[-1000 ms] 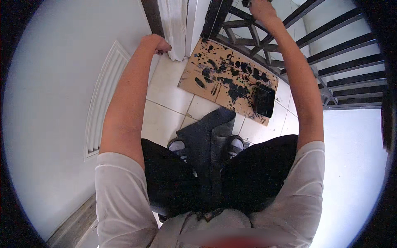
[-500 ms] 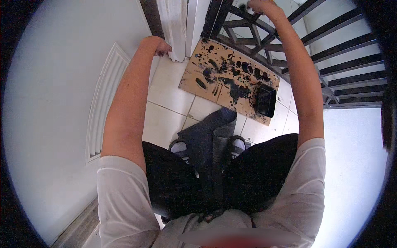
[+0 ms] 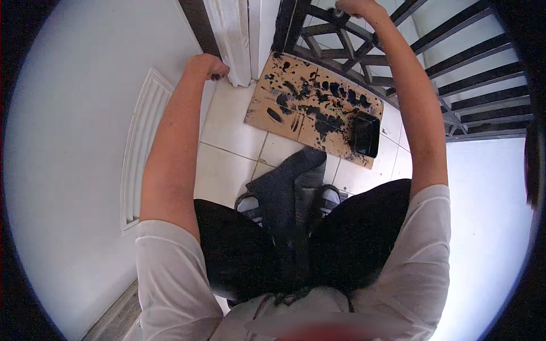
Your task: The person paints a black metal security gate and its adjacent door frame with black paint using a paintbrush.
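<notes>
Below you, the white tiled floor (image 3: 227,136) carries a sheet of brown cardboard (image 3: 296,102) blotched with black paint, lying flat beside the black metal gate. A small black tray (image 3: 365,134) sits on the cardboard's right end, and a dark grey cloth (image 3: 287,182) lies crumpled on the tiles just in front of it.

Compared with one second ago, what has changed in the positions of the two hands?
Almost nothing. The left hand stays closed at the white door frame; the right hand stays up on the black metal gate. The paint-stained cardboard and black tray lie unmoved.
</notes>
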